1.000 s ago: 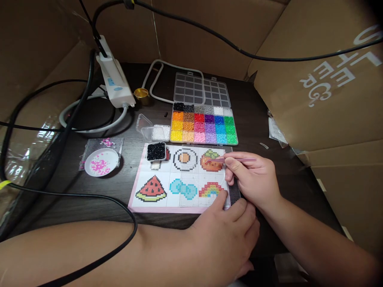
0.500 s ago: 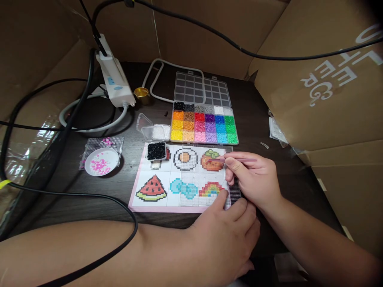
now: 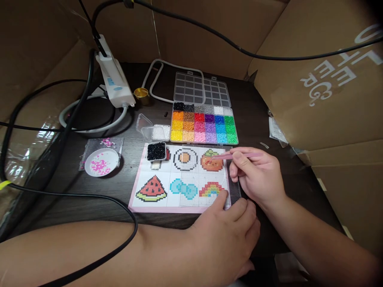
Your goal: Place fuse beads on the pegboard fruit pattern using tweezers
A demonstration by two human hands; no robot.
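"What did the right hand have?"

"Pink tweezers, pinched between thumb and fingers, with the tips pointing left over the orange fruit picture."

"And where was the clear pegboard?"

"It lay flat across the right part of the pattern sheet and reached past that sheet's right edge. The fruit and the rainbow picture showed through it."

"Was the left hand holding anything?"

"I couldn't tell, because its underside was hidden. Its back faced up, the fingers were loosely bent, and one fingertip rested on the pegboard beside the rainbow."

"What else was on the sheet?"

"A tub of black beads stood at the upper left, partly covering one picture. The watermelon picture lay uncovered below it."

"And behind the sheet?"

"The bead case was open, its compartments filled in many colours and its clear lid folded back. A small clear box of white beads stood just to its left."

"Anything farther left?"

"A white dish with pink and white beads sat partly on a second pegboard, well apart from both hands."
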